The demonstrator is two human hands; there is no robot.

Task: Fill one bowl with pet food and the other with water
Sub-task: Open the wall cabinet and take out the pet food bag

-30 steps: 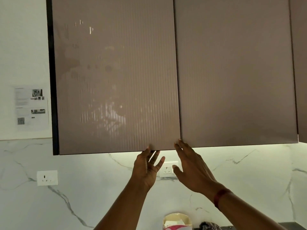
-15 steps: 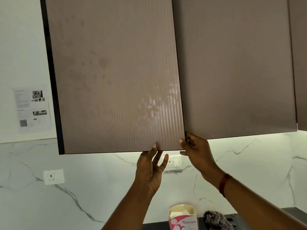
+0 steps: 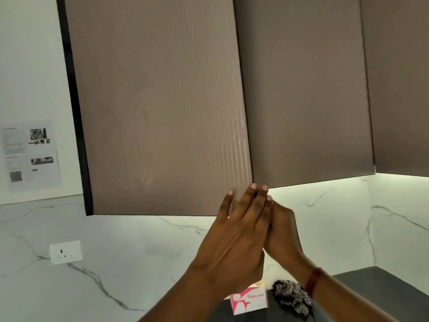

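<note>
No bowl, pet food or water shows in the head view. A brown ribbed upper cabinet door (image 3: 162, 112) stands slightly ajar, its right edge swung out from the neighbouring door (image 3: 306, 101). My left hand (image 3: 236, 240) is raised with straight fingers against the ajar door's lower right corner. My right hand (image 3: 284, 228), with a red band on the wrist, is just behind it, its fingers curled at that same door edge and partly hidden by my left hand. The cabinet's inside is hidden.
A pink and white tissue box (image 3: 249, 302) and a crumpled checked cloth (image 3: 291, 296) lie on the dark counter (image 3: 383, 289) below. The white marble backsplash carries a socket (image 3: 65, 252). A printed sheet (image 3: 30, 154) hangs on the wall at left.
The left cabinet door has swung outward from shut. My right hand took its lower edge, and my left hand moved right across in front of my right hand.
</note>
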